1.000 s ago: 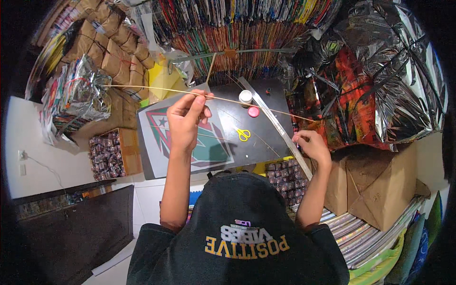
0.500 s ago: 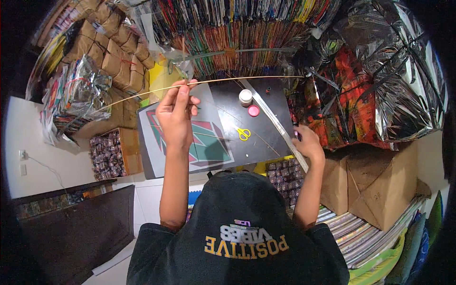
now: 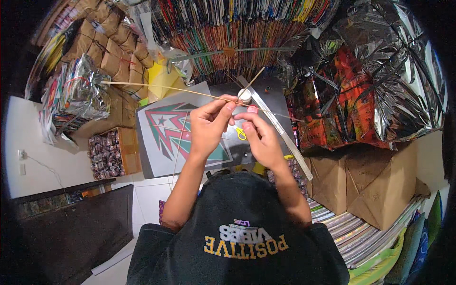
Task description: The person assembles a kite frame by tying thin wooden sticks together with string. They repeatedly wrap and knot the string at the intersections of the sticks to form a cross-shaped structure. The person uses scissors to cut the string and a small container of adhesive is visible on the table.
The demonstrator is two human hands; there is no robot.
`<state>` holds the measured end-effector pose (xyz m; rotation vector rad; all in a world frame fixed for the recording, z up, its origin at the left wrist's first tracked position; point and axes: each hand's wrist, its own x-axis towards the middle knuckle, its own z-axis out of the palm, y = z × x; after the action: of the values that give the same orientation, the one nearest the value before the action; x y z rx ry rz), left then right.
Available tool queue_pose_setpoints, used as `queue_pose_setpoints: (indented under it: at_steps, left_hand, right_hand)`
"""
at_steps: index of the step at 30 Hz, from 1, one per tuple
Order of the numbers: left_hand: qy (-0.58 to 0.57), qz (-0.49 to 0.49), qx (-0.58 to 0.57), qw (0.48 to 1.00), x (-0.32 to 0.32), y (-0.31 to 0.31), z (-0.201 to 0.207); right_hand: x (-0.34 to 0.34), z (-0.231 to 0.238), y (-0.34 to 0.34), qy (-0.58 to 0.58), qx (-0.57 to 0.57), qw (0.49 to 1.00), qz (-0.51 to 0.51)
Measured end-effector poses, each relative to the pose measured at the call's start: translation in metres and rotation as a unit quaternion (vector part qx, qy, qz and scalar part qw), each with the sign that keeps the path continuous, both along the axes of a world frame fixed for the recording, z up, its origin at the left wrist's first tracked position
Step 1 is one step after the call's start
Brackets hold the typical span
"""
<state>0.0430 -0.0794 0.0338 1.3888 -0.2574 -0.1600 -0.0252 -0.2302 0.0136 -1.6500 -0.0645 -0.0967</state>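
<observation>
Above the table, my left hand point(image 3: 209, 126) pinches two thin bamboo sticks where they cross. One long stick point(image 3: 161, 86) runs out to the left, and a second stick point(image 3: 258, 74) slants up toward the far side. My right hand point(image 3: 261, 140) is close beside it, fingers bent toward the crossing; what they hold, if anything, is too small to make out. Below lies a grey sheet point(image 3: 156, 156) with an angular red, green and black pattern and a star. Yellow scissors point(image 3: 241, 133), a white jar point(image 3: 244, 96) and a pink lid point(image 3: 253, 109) are partly behind my hands.
A long metal ruler point(image 3: 285, 137) lies along the right side of the dark table point(image 3: 278, 102). Packed colourful bundles point(image 3: 228, 33) stand at the back, wrapped paper packages point(image 3: 116, 57) at left. Silvery plastic-wrapped stacks point(image 3: 351, 90) and a brown carton point(image 3: 380, 175) are at right.
My left hand has moved right and lower with the bamboo. My right hand has come from the table's right edge to beside the left one. A second stick now shows crossing the first.
</observation>
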Motion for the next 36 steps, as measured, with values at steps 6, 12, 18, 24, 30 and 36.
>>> queue_pose_setpoints:
  at_steps: [6,12,18,24,30,36]
  left_hand:
    - [-0.014,-0.041,0.083,0.996,0.006,0.003,-0.011]
    - [-0.081,-0.132,0.236,0.959,0.004,0.005,-0.006]
    - [-0.259,-0.191,0.324,0.890,0.008,0.007,-0.009]
    - [-0.206,-0.188,0.314,0.907,0.007,0.008,0.007]
    - [-0.280,-0.169,0.381,0.865,0.011,0.010,0.007]
    - [-0.356,-0.210,0.505,0.757,0.024,0.014,0.006]
  right_hand:
    - [-0.008,-0.005,-0.003,0.007,0.028,0.999,0.018]
    - [-0.008,0.006,-0.004,0.029,0.089,0.996,0.012]
    - [0.000,0.006,-0.017,0.099,0.127,0.987,0.025]
    - [-0.002,0.016,-0.015,0.104,0.125,0.986,0.041]
    - [-0.002,0.016,-0.021,0.066,0.059,0.992,0.084]
    - [-0.009,0.055,-0.042,0.075,-0.172,0.982,0.027]
